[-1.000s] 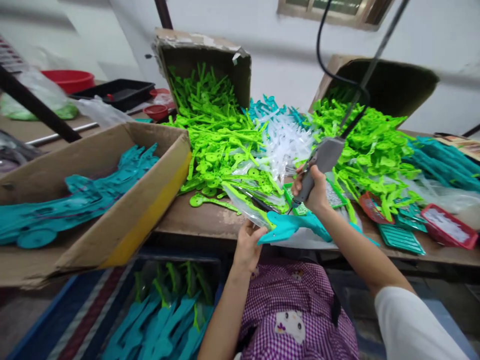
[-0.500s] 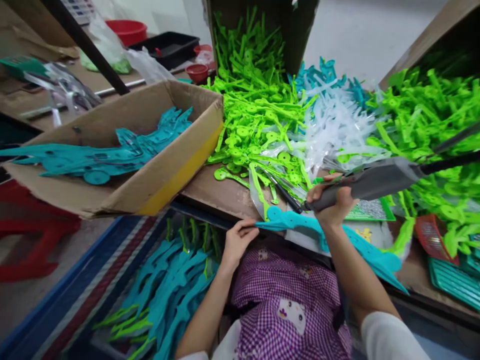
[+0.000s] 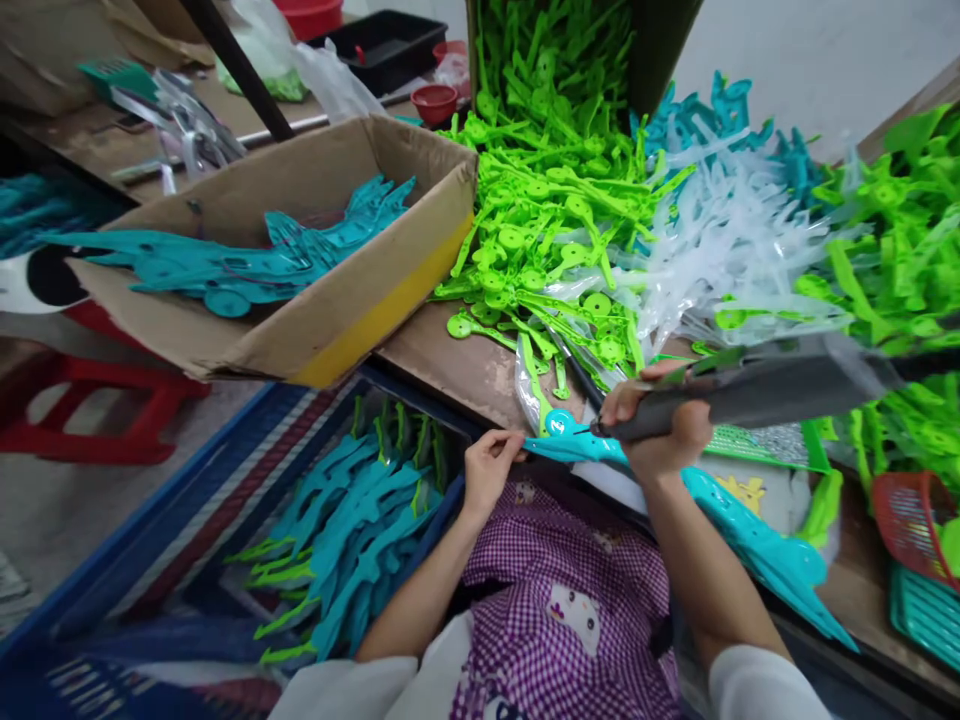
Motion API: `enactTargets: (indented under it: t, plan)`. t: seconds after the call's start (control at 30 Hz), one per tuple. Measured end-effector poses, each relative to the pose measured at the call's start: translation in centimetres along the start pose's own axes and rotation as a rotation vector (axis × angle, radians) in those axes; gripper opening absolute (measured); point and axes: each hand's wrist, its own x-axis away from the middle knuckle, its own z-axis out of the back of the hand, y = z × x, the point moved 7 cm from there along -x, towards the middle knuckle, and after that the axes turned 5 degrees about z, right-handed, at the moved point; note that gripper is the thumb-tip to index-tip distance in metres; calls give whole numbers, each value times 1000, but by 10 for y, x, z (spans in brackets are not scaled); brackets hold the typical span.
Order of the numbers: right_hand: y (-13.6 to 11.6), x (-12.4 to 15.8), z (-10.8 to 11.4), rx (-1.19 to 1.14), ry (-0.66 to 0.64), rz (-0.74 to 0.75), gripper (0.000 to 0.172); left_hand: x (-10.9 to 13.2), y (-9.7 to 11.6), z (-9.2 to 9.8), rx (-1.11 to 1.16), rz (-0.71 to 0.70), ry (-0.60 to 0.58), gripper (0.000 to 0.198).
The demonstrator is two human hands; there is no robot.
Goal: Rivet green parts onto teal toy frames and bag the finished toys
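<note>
My left hand (image 3: 493,468) pinches the pointed left end of a long teal plastic part (image 3: 757,520) lying along the table's front edge. Wrapped in my right hand (image 3: 664,420) is a grey powered screwdriver (image 3: 780,385), tilted, with its narrow tip low at the left over the teal part. The tip is close to the part's surface; whether it touches cannot be made out. A bright green piece (image 3: 534,385) in clear plastic lies just behind the teal part's left end. My right forearm hides the middle of the part.
Loose green pieces (image 3: 540,240) and clear plastic bags (image 3: 720,240) are heaped behind. A cardboard box (image 3: 405,290) with teal parts stands at left. Below it, a blue crate (image 3: 187,510) holds teal and green assemblies. A green tray (image 3: 817,445) and red basket (image 3: 911,520) are at right.
The camera view has shifted, so the box and heaps sit differently in the picture. The screwdriver's tip has moved left along the teal part, toward my left hand, which keeps its pinch.
</note>
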Motion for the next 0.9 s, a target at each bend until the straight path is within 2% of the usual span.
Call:
enactTargets:
  t: [0.1, 0.17, 0.37, 0.5, 0.8, 0.9]
  plan:
    - [10, 16, -15, 10, -111, -55, 42, -1, 0, -8, 30, 1, 0, 29]
    - [19, 24, -19, 23, -126, -94, 42, -1, 0, -13, 77, 23, -6, 30]
    - [36, 35, -18, 18, -180, -113, 44, -1, 4, -16, 139, 52, -15, 33]
    - [45, 39, -13, 57, -165, -125, 45, -1, 4, -16, 153, 61, -13, 36]
    - [27, 29, -26, 37, -136, -130, 45, -4, 0, -16, 132, 59, -23, 38]
    - [28, 29, -26, 45, -142, -134, 46, -5, 0, -16, 144, 65, -21, 38]
